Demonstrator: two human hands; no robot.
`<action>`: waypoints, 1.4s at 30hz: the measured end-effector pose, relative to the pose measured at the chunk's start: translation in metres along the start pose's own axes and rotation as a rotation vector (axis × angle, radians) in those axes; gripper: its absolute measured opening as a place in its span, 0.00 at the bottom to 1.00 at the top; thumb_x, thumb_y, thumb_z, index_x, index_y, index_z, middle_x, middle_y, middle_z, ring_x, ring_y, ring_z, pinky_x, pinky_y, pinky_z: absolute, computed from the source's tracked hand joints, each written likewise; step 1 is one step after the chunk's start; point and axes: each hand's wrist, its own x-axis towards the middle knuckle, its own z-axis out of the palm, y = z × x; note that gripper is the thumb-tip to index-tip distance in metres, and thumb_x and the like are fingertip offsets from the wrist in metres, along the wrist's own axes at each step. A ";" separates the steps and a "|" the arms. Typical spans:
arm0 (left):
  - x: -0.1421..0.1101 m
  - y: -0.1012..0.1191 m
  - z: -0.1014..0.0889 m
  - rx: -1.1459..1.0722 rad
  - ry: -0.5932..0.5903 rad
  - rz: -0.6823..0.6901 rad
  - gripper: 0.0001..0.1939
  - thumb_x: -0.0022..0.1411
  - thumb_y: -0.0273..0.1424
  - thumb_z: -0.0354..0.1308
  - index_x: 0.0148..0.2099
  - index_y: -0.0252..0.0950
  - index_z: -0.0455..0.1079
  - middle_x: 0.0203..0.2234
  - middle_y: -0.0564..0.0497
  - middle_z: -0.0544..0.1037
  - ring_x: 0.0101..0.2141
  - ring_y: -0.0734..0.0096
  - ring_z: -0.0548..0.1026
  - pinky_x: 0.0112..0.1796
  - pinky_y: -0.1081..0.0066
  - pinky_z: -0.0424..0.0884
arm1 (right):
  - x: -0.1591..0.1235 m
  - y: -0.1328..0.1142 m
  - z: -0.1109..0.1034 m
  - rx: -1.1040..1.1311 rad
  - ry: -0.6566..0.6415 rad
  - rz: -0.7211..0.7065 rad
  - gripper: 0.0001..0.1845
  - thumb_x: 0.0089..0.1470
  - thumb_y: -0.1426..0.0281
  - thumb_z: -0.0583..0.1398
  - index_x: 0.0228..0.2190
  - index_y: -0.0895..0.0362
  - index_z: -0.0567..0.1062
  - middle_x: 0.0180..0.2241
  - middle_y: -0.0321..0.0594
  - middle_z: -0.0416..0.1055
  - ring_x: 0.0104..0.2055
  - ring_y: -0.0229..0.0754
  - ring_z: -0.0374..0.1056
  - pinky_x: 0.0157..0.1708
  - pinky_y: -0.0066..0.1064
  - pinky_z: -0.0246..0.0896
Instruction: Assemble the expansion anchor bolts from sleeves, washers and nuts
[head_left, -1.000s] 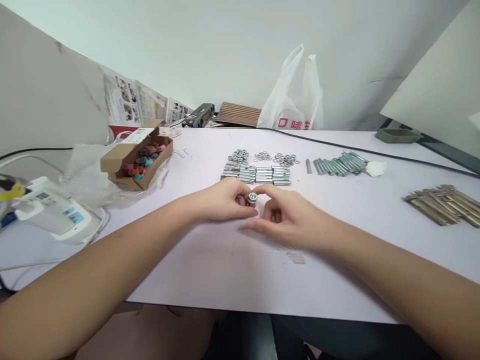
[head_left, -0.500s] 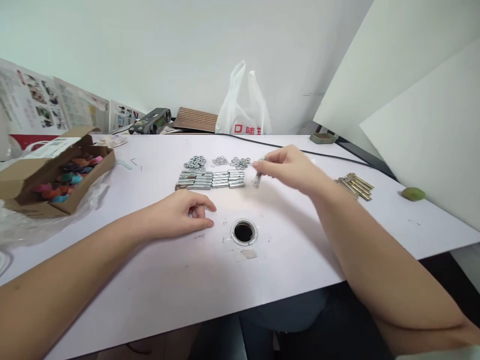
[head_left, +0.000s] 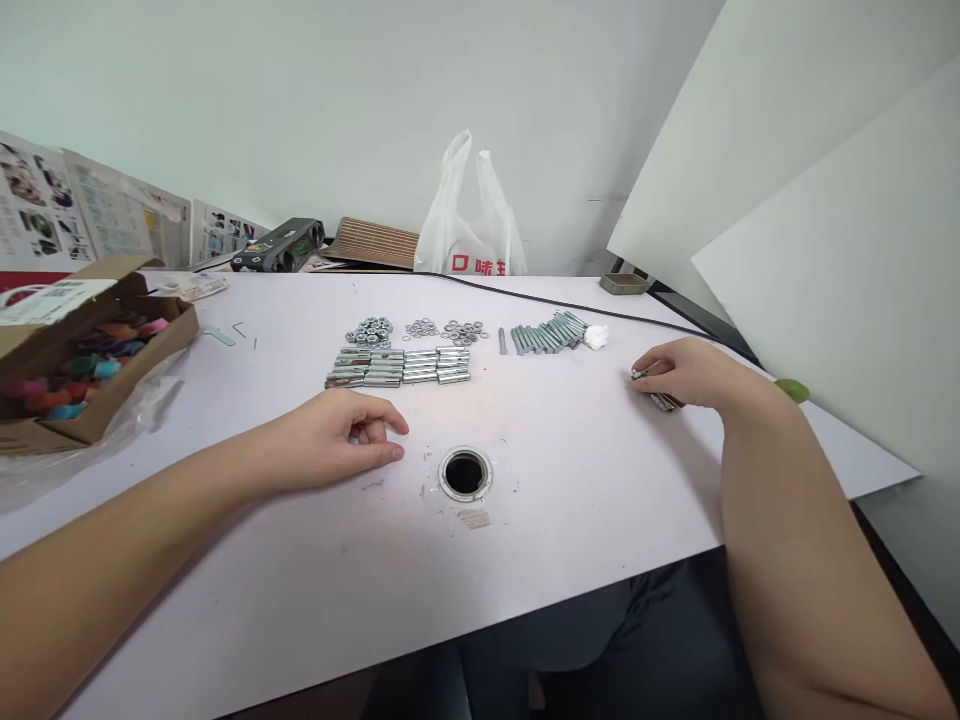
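My left hand point(head_left: 337, 435) rests on the white table, fingers loosely curled, thumb and index apart, holding nothing. Just beyond it lie shiny metal sleeves point(head_left: 386, 368) in stacked rows. Behind those are piles of nuts point(head_left: 369, 332), thin rings point(head_left: 421, 328) and washers point(head_left: 464, 332). One grey bolt point(head_left: 502, 341) lies alone, beside a row of similar bolts point(head_left: 547, 335). On the right, my right hand point(head_left: 679, 372) is over brass-coloured bolts point(head_left: 665, 402), mostly hidden beneath it. Its thumb and index close on a bolt, whose silver end shows at the fingertips.
A round hole with a metal rim point(head_left: 443, 478) is set in the table. An open cardboard box point(head_left: 150, 375) of colourful pieces stands left. Along the back are a white plastic bag point(head_left: 435, 240), a black cable point(head_left: 540, 297) and a small tray point(head_left: 624, 286). White tissue point(head_left: 596, 337) lies near the bolts.
My right hand has let go of the metal piece near the washers and moved right to the brass-coloured bolts. A lone bolt now lies by the washers. The view shifted slightly; my left hand stayed.
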 end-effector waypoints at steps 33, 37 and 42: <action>-0.010 0.002 -0.002 -0.044 0.067 0.119 0.16 0.57 0.43 0.54 0.37 0.38 0.74 0.22 0.54 0.71 0.24 0.73 0.67 0.26 0.73 0.60 | 0.002 -0.172 0.083 -0.399 0.158 -0.478 0.13 0.55 0.66 0.54 0.37 0.60 0.75 0.40 0.55 0.74 0.39 0.50 0.70 0.33 0.34 0.59; -0.014 0.000 -0.002 -0.060 0.061 0.110 0.15 0.57 0.42 0.54 0.39 0.36 0.74 0.25 0.53 0.73 0.25 0.73 0.68 0.26 0.74 0.61 | 0.022 -0.187 0.088 -0.398 0.237 -0.376 0.18 0.57 0.65 0.51 0.39 0.63 0.74 0.40 0.60 0.73 0.42 0.57 0.70 0.35 0.41 0.60; -0.011 -0.006 -0.003 -0.084 0.032 0.105 0.14 0.58 0.40 0.53 0.40 0.37 0.74 0.25 0.54 0.73 0.25 0.74 0.67 0.25 0.74 0.61 | 0.029 -0.175 0.102 -0.443 0.215 -0.259 0.23 0.57 0.55 0.51 0.36 0.61 0.74 0.36 0.58 0.73 0.40 0.58 0.70 0.33 0.42 0.61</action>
